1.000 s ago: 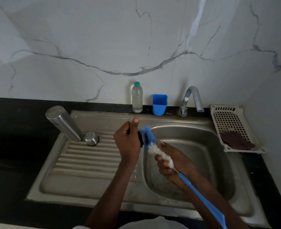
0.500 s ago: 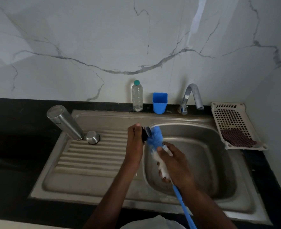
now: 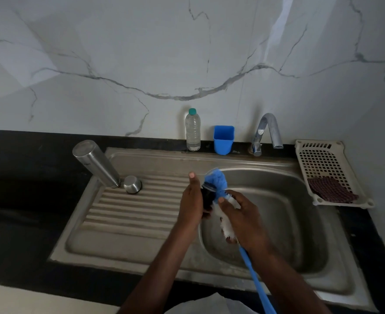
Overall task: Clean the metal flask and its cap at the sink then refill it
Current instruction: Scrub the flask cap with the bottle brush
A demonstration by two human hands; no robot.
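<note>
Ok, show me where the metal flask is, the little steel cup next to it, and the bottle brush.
metal flask (image 3: 96, 163): head view, middle of its steel body, upside down on the drainboard.
steel cup (image 3: 132, 184): head view, its rounded side, beside the flask's mouth.
bottle brush (image 3: 216, 181): head view, the blue bristle tip against the dark cap.

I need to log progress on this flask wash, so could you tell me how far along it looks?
Done: the flask is uncapped and stands inverted on the drainboard, a steel cup beside it. In hand: the left hand grips the black cap while the right hand holds the blue bottle brush against it. Left: rinsing and refilling; the tap shows no water.
</note>
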